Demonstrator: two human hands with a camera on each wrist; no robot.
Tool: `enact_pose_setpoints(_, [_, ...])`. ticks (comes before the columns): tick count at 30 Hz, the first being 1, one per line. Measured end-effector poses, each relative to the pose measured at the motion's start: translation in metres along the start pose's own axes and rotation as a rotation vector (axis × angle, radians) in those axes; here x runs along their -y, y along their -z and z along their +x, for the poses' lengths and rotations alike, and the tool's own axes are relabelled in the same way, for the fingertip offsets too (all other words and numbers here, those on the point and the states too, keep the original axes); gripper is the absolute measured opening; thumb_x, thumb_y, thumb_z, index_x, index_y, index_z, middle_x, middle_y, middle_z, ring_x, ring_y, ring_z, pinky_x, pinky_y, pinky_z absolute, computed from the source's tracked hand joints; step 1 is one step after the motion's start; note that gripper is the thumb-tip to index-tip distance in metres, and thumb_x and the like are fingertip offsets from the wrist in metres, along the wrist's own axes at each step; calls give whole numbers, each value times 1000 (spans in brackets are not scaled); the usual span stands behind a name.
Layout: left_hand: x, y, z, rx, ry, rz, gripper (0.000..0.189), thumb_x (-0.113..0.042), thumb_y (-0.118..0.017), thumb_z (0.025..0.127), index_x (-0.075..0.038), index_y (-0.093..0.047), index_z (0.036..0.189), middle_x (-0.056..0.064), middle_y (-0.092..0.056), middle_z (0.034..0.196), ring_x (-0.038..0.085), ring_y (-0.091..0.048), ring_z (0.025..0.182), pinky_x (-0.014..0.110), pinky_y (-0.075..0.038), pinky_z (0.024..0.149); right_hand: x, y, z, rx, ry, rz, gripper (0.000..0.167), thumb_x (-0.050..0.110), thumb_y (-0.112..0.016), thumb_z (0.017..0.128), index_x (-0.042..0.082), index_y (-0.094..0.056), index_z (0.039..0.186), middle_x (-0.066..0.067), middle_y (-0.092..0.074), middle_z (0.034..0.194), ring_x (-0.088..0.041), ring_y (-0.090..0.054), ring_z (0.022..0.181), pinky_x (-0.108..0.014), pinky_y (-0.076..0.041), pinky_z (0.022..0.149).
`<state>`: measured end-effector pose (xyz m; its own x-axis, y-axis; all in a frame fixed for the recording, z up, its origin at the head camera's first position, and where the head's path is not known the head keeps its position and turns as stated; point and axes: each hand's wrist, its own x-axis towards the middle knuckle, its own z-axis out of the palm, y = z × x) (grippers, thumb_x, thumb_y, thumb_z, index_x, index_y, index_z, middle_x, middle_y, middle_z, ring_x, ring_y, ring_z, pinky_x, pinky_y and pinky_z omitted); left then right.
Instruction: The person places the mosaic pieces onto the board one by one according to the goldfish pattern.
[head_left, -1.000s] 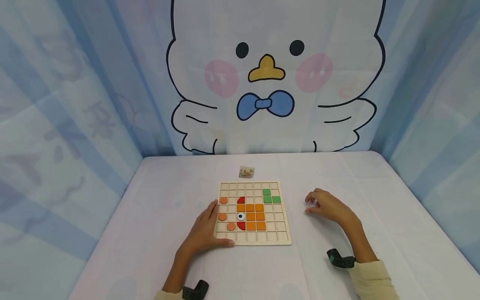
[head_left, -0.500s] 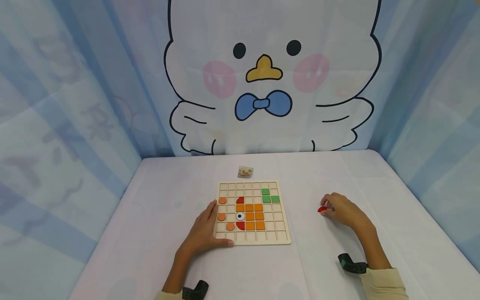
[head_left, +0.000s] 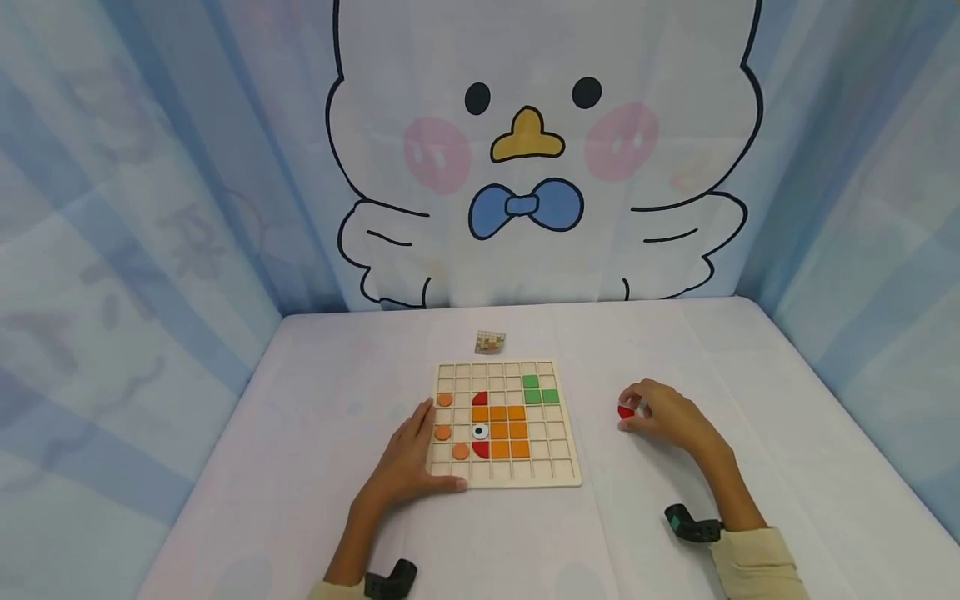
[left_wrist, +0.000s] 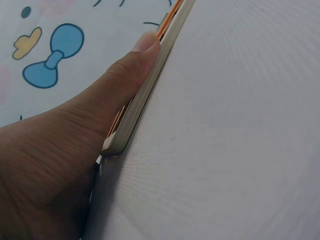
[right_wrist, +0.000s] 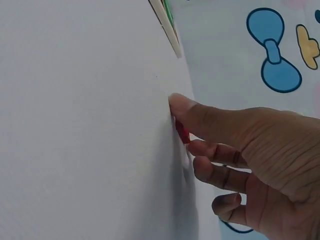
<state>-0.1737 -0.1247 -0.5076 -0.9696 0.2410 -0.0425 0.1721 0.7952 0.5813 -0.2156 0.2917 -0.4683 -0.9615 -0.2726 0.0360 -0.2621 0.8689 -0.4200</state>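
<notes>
A pale wooden grid board (head_left: 555, 475) lies on the table with flat coloured tiles in some cells. Orange squares (head_left: 499, 431), red quarter-round tiles (head_left: 480, 450), orange discs (head_left: 461, 451), a white eye disc (head_left: 480, 431) and green squares (head_left: 531, 396) sit in it. My left hand (head_left: 401, 458) rests at the board's near left corner, fingers straight along its left side and thumb (left_wrist: 145, 50) along the front edge. Right of the board, my right hand (head_left: 667, 419) pinches a small red tile (head_left: 626, 412) between thumb and fingers, partly hidden by them in the right wrist view.
Behind the board lies a small patterned card or packet (head_left: 491, 342). A white cloth covers the table (head_left: 337, 367), with printed curtains (head_left: 187, 208) at the back and sides. Each wrist wears a black camera (head_left: 693, 525).
My right hand first went right and took hold of the red tile, then came back a little left with it. My left hand and the board have stayed in place.
</notes>
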Motion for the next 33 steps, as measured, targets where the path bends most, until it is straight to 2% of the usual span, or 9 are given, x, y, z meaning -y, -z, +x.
enact_pose_setpoints(2, [0, -1, -1, 3, 6, 3, 135, -73, -77, 56, -14, -12, 158, 5, -8, 166, 32, -21, 148, 56, -26, 117, -1, -1, 0, 5, -1, -20, 23, 17, -80, 81, 9, -69, 100, -2, -62, 90, -15, -54, 79, -31, -53, 70])
enact_pose_setpoints(4, [-1, -1, -2, 6, 9, 3, 136, -73, -77, 55, -14, -12, 158, 5, -8, 166, 32, -21, 148, 57, -26, 117, -2, -3, 0, -3, 32, -17, 17, 9, -77, 82, 10, -70, 98, -3, -63, 92, -16, -56, 81, -35, -56, 73])
enact_pose_setpoints(7, [-3, 0, -2, 3, 9, 2, 135, -72, -78, 55, -14, -12, 158, 5, -8, 166, 32, -22, 148, 56, -26, 117, -2, -4, 0, -14, 71, 18, 20, 1, -73, 84, 9, -70, 102, -4, -67, 99, -17, -57, 84, -36, -56, 78])
enact_pose_setpoints(11, [-2, 0, -2, 0, 7, 4, 135, -73, -78, 56, -14, -12, 158, 5, -8, 166, 32, -22, 148, 56, -27, 117, 0, -3, 1, -12, -7, 26, 27, 14, -77, 84, 6, -68, 107, -4, -67, 97, -16, -55, 81, -32, -53, 73])
enact_pose_setpoints(14, [-2, 1, -1, -4, 5, 4, 135, -73, -78, 56, -14, -12, 158, 5, -9, 166, 32, -22, 148, 56, -27, 117, 1, -5, 4, -3, -49, 8, 30, 24, -80, 81, 7, -68, 101, -3, -61, 90, -15, -53, 77, -29, -51, 70])
enact_pose_setpoints(19, [-1, 2, -1, -1, -1, 6, 135, -73, -78, 57, -12, -12, 158, 6, -8, 166, 32, -21, 149, 55, -26, 117, 3, -10, 8, 6, 26, -11, 20, 21, -79, 82, 10, -69, 95, -2, -58, 89, -14, -50, 75, -23, -50, 66])
enact_pose_setpoints(24, [0, 2, -1, -6, -6, 7, 135, -73, -78, 57, -13, -11, 158, 6, -8, 166, 32, -21, 149, 55, -26, 117, 5, -13, 12, -2, 85, -37, 20, 20, -79, 82, 9, -68, 95, 0, -58, 89, -11, -48, 73, -21, -46, 62])
enact_pose_setpoints(33, [0, 0, 0, 4, -8, 1, 134, -73, -78, 58, -13, -11, 158, 6, -7, 166, 32, -20, 149, 55, -25, 118, 14, -20, 17, 6, 106, -41, 21, 21, -80, 81, 10, -67, 94, 2, -58, 87, -9, -48, 72, -20, -45, 61])
